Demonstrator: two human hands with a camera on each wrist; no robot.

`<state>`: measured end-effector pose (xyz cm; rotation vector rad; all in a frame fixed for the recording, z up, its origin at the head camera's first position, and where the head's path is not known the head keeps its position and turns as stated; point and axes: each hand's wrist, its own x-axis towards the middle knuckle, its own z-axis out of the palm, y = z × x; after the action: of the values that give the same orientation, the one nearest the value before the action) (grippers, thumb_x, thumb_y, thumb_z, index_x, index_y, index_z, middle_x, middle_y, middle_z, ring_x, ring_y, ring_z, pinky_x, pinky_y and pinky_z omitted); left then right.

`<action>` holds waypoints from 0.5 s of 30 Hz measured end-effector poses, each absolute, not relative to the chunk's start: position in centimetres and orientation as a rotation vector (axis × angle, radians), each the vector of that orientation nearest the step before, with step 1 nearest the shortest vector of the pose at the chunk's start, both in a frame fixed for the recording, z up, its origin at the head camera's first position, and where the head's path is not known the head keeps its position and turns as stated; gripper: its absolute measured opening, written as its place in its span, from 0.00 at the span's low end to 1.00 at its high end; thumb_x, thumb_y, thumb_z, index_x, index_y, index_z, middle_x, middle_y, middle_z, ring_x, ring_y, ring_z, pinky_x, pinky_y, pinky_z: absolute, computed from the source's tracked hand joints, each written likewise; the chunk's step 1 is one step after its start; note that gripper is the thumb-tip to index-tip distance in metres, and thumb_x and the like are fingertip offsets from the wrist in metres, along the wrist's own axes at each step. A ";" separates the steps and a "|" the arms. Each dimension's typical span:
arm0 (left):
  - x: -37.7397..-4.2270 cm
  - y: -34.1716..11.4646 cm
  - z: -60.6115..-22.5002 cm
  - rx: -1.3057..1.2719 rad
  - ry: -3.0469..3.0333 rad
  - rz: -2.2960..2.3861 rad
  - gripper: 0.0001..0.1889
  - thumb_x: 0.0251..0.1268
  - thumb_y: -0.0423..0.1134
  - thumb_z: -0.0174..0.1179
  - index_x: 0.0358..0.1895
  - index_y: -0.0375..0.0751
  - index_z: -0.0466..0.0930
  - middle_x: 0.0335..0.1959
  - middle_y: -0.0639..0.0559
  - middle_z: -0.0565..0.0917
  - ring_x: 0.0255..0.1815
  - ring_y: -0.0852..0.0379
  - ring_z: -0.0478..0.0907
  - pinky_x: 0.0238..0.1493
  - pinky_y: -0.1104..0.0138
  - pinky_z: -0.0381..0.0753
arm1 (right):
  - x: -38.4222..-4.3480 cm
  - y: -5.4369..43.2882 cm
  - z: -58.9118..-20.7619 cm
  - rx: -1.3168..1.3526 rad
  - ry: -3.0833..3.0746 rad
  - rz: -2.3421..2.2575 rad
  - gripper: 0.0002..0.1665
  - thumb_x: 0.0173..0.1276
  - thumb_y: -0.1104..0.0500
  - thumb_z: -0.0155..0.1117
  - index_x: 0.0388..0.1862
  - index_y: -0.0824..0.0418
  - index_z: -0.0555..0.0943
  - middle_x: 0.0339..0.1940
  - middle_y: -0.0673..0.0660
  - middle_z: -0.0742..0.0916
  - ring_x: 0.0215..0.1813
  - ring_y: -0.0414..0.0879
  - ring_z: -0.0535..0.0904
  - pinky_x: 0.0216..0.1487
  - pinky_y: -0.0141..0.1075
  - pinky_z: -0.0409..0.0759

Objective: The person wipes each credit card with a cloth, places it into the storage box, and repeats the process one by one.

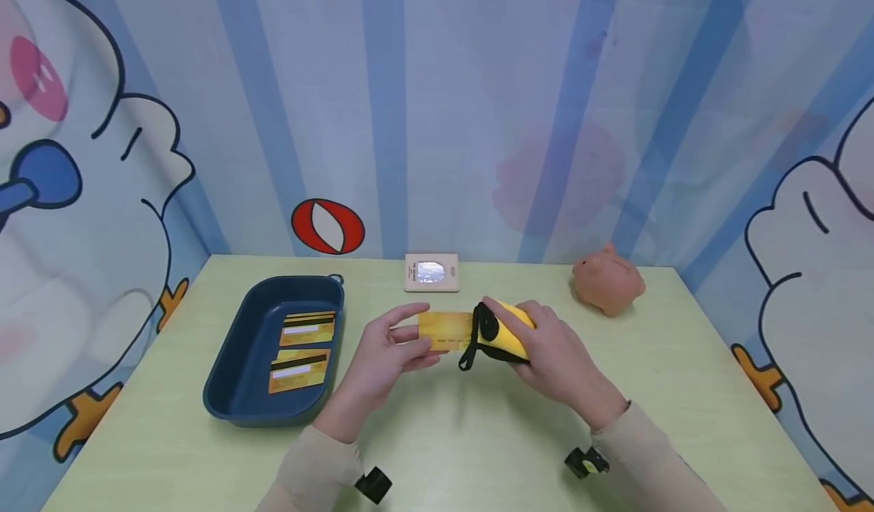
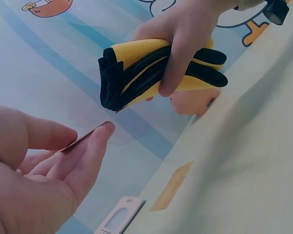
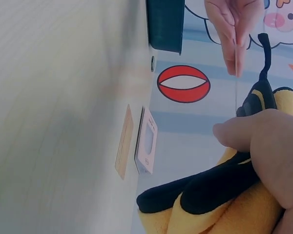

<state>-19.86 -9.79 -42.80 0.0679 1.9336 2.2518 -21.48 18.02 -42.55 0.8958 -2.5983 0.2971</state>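
My left hand (image 1: 392, 345) pinches a gold bank card (image 1: 444, 328) by its left end, thumb on top and fingers beneath. The card's right end meets the black edge of a soft yellow pouch (image 1: 507, 337); whether it reaches inside cannot be told. Around the pouch my right hand (image 1: 556, 356) is curled, thumb across its side in the right wrist view. A black loop (image 1: 467, 358) hangs from the pouch. Both wrist views show another gold card (image 2: 172, 186) lying on the table; in the head view it is not distinguishable.
A blue tray (image 1: 228, 379) on the left holds several gold cards (image 1: 299, 370). At the table's back stands a pale box (image 1: 432, 273) with a shiny window. A pink piggy bank (image 1: 608, 281) sits back right, before a printed curtain (image 1: 451, 117).
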 end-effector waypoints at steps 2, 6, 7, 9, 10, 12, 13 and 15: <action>-19.9 -9.8 -42.9 0.056 1.939 2.239 0.28 0.74 0.26 0.61 0.74 0.43 0.73 0.60 0.33 0.85 0.49 0.40 0.90 0.46 0.61 0.90 | -21.4 18.2 -42.6 0.890 -2.610 0.297 0.59 0.56 0.57 0.85 0.84 0.43 0.64 0.55 0.63 0.81 0.48 0.56 0.80 0.47 0.49 0.85; -19.9 -9.8 -43.1 0.050 1.953 2.220 0.27 0.75 0.26 0.60 0.75 0.43 0.72 0.59 0.34 0.86 0.47 0.41 0.91 0.45 0.61 0.90 | -21.4 18.6 -42.6 0.877 -2.625 0.298 0.59 0.56 0.58 0.85 0.84 0.43 0.64 0.55 0.63 0.81 0.48 0.55 0.80 0.46 0.49 0.84; -20.0 -9.9 -43.2 0.048 1.956 2.218 0.27 0.75 0.26 0.60 0.75 0.43 0.72 0.59 0.35 0.86 0.47 0.41 0.91 0.45 0.61 0.90 | -21.4 18.7 -42.7 0.875 -2.628 0.302 0.59 0.56 0.58 0.85 0.84 0.43 0.64 0.55 0.63 0.81 0.47 0.55 0.79 0.46 0.48 0.84; -20.0 -9.8 -43.4 0.048 1.969 2.216 0.26 0.75 0.26 0.59 0.74 0.42 0.73 0.59 0.35 0.86 0.48 0.40 0.91 0.45 0.60 0.90 | -21.3 18.8 -42.7 0.873 -2.632 0.311 0.60 0.56 0.58 0.85 0.84 0.43 0.64 0.54 0.62 0.81 0.47 0.55 0.79 0.46 0.48 0.83; -20.0 -9.8 -43.6 0.044 1.975 2.215 0.25 0.75 0.26 0.59 0.73 0.41 0.74 0.58 0.35 0.86 0.48 0.40 0.91 0.45 0.59 0.90 | -21.3 18.9 -42.7 0.873 -2.630 0.316 0.60 0.56 0.59 0.85 0.84 0.43 0.64 0.54 0.62 0.81 0.47 0.54 0.79 0.46 0.48 0.83; -20.0 -9.8 -43.8 0.043 1.982 2.217 0.23 0.75 0.26 0.58 0.71 0.39 0.76 0.58 0.35 0.86 0.48 0.41 0.91 0.45 0.58 0.90 | -21.3 19.1 -42.8 0.877 -2.625 0.328 0.60 0.56 0.59 0.85 0.84 0.43 0.64 0.54 0.62 0.81 0.48 0.54 0.79 0.46 0.48 0.84; -20.0 -9.8 -43.9 0.041 1.987 2.219 0.22 0.76 0.26 0.58 0.69 0.38 0.77 0.58 0.35 0.86 0.48 0.41 0.90 0.45 0.58 0.90 | -21.3 19.1 -42.8 0.879 -2.621 0.330 0.60 0.56 0.60 0.85 0.84 0.43 0.64 0.54 0.62 0.81 0.48 0.54 0.79 0.46 0.48 0.84; -20.0 -9.7 -44.1 0.044 2.003 2.219 0.19 0.76 0.26 0.57 0.66 0.37 0.80 0.57 0.36 0.87 0.49 0.43 0.90 0.46 0.57 0.91 | -21.3 19.2 -42.7 0.883 -2.612 0.334 0.60 0.55 0.60 0.84 0.84 0.43 0.64 0.55 0.62 0.81 0.48 0.55 0.79 0.46 0.49 0.84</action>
<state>-19.99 -9.69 -44.06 0.0445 2.0031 2.2185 -21.27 19.23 -42.74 0.8831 -2.6122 0.3336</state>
